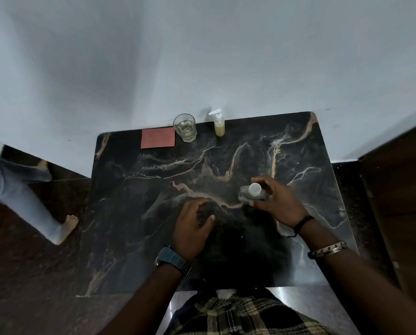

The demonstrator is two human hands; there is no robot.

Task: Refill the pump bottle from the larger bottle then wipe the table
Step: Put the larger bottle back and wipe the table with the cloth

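Larger bottle [253,193] stands gripped by right hand [278,199] from its side; left hand [192,228] hovers nearby, fingers loose.

Person, head-camera view: both forearms bare, no sleeves visible down to the bottom edge of the frame. Left hand [192,228], wrist fitted with a dark blue-grey wristwatch [172,261] on a broad ribbed strap, case partly turned out of sight; right hand [278,201], wrist fitted with a thin black thread band [303,222], one loose end trailing, and further up the forearm a silver metal bracelet [327,249] with dark segmented markings. Lower garment [238,315]: checked cloth, dark ground crossed by cream and olive stripes, at bottom centre.
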